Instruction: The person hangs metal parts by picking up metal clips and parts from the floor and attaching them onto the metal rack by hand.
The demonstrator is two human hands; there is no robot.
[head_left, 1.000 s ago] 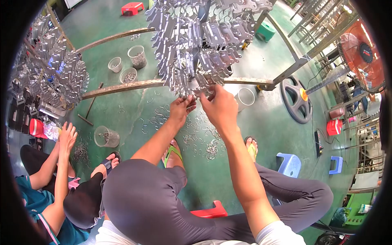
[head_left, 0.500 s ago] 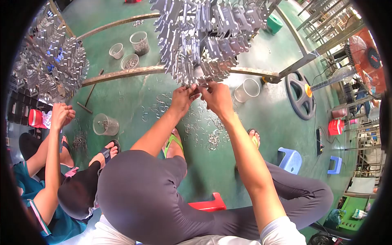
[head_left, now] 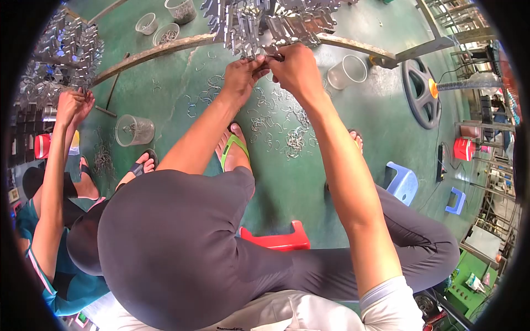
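Item: hanging cluster of metal parts (head_left: 248, 27). Grey, flat, notched pieces in dense tiers; at top middle, directly ahead of the person, cut by the upper edge of view.

Left hand (head_left: 241, 77): at the cluster's lower edge, fingers curled, thumb drawn to the forefinger; cannot tell whether a piece is grasped between them.

Right hand (head_left: 298, 67): just beside the left, back uppermost, fingers bent in toward the same low edge; fingertips partly hidden, so its grasp cannot be told either.

Rusty bar (head_left: 160, 55): running behind the cluster, seen on either side of it.

Small curved metal pieces (head_left: 295, 142): loose on the green floor (head_left: 276, 204), below the hands, thickest in one heap.

Clear cup (head_left: 346, 72): tilted in view, right of the right hand.

Clear bucket (head_left: 135, 144): on the floor at left, small pieces inside; a dark scatter of pieces (head_left: 102, 159) near it.

Three clear containers at upper left, grouped near one another, beyond the bar; metal pieces within.

Second cluster (head_left: 61, 58): far left, similar grey parts; a co-worker's hands (head_left: 74, 105) raised together at its lower edge.

Red stool (head_left: 276, 241): beside the person's leg, partly covered by it.

Two blue stools: larger (head_left: 402, 183), smaller (head_left: 455, 201), both at right.

Black wheel-shaped base (head_left: 409, 88): upper right, yellow collar (head_left: 433, 88) at its hub.
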